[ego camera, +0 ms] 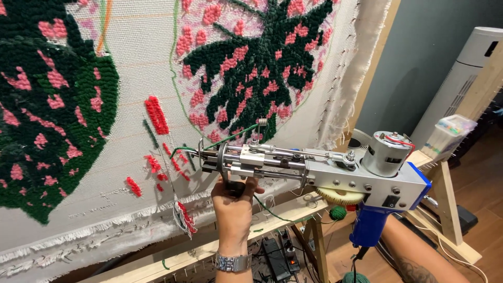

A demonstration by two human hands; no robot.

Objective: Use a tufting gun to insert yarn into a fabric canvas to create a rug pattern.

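A silver and blue tufting gun (325, 170) points left at a stretched white cloth (131, 78) tufted with dark green leaves and pink spots. My left hand (234, 207), with a metal watch on the wrist, grips the gun's front handle under the needle end. My right hand is hidden behind the blue rear grip (369, 225); only the tattooed forearm (414, 254) shows. Green yarn (236, 137) runs into the needle, whose tip is close to the cloth beside red tufts (156, 115).
The cloth hangs on a wooden frame (293, 207) with a rail and legs below. A green yarn ball (338, 212) sits by the frame. Power adapters (277, 257) lie on the floor. A white tower fan (461, 78) and a clear box (448, 133) stand at the right.
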